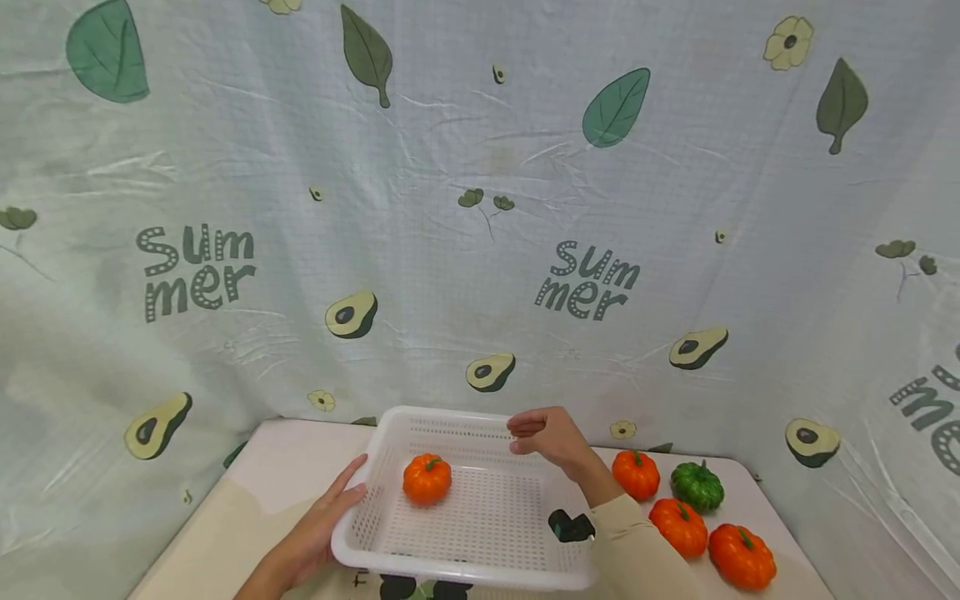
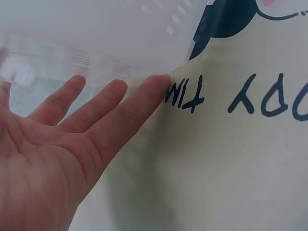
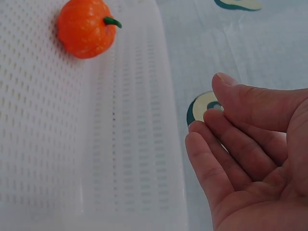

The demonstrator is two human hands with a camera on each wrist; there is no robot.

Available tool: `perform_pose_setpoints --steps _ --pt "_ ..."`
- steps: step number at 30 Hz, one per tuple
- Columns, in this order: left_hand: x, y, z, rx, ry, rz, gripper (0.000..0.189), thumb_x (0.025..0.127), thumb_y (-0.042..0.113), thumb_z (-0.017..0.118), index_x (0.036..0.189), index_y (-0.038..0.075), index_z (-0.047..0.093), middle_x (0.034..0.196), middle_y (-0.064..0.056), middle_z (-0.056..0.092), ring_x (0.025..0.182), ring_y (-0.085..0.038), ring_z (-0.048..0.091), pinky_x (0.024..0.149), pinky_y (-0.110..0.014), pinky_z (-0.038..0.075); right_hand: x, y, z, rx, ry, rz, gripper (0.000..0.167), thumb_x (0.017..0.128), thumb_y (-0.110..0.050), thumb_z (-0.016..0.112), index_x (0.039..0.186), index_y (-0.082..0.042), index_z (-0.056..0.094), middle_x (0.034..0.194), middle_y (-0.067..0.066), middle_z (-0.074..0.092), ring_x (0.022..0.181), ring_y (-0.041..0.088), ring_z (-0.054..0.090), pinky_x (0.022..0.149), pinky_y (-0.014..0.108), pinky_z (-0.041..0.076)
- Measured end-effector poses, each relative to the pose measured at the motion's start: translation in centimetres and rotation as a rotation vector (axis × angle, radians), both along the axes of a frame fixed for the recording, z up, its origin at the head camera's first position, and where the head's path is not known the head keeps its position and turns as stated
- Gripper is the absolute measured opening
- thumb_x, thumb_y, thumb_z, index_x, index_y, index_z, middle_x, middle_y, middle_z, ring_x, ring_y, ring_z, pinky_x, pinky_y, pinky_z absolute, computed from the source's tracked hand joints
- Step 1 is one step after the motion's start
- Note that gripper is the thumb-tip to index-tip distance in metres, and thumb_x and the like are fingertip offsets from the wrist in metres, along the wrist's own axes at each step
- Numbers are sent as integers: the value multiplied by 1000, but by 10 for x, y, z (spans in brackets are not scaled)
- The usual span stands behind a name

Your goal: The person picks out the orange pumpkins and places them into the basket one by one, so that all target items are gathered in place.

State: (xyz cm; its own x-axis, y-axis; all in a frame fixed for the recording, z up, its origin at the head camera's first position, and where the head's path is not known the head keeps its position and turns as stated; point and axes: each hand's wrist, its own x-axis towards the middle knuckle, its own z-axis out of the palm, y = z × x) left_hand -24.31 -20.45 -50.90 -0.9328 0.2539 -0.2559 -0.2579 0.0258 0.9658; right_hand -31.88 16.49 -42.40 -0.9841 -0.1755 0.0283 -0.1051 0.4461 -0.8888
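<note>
A white perforated plastic basket (image 1: 480, 567) stands in the middle of the head view, with one small orange pumpkin (image 1: 427, 479) inside toward the left. My left hand (image 1: 322, 525) is at the basket's left side, fingers extended; in the left wrist view its fingertips (image 2: 156, 84) meet the lower edge of the basket wall. Over the far right rim is my right hand (image 1: 551, 437), its fingers loosely bent and nothing between them. The right wrist view shows that hand (image 3: 250, 159) just outside the rim, thumb apart from the fingers.
Right of the basket, beyond my right sleeve (image 1: 637, 542), lie a green pumpkin (image 1: 697, 486) and several orange pumpkins (image 1: 742, 557). A small black object (image 1: 572, 527) shows beside the sleeve. A printed cloth (image 1: 450, 250) hangs behind the table (image 1: 255, 492).
</note>
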Motion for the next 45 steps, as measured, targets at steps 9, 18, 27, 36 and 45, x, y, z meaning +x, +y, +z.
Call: perform_pose_setpoints --steps 9,18,27,36,45 --pt "-1 0 1 -4 -4 12 74 108 49 45 168 32 5 170 -29 11 131 -45 51 90 -67 57 2 20 1 -25 -24 -3 35 86 -3 81 120 1 75 122 17 76 112 29 72 106 51 55" --pt "-2 1 1 -30 -19 44 74 107 51 48 168 34 8 171 -28 14 129 -44 54 86 -65 59 4 38 1 -71 -32 -39 35 84 -1 82 119 1 75 120 17 77 113 33 73 105 48 56" --pt "-3 2 1 -31 -17 41 73 107 50 47 168 35 8 171 -28 14 127 -42 55 85 -64 59 13 63 2 -86 -33 -21 38 87 -1 79 124 5 71 128 23 73 120 39 69 102 46 58" --pt "-1 1 1 -21 -17 30 73 108 49 46 168 34 6 170 -29 14 127 -41 54 87 -64 59 18 88 -2 -62 -48 -25 42 91 -5 75 132 4 67 133 23 70 124 36 68 104 44 57" --pt "-2 2 0 -19 -17 34 73 108 49 46 168 35 7 171 -28 14 130 -44 52 88 -65 58 29 108 -10 -22 -67 -107 42 91 -6 76 132 2 68 132 22 71 127 40 66 104 48 56"
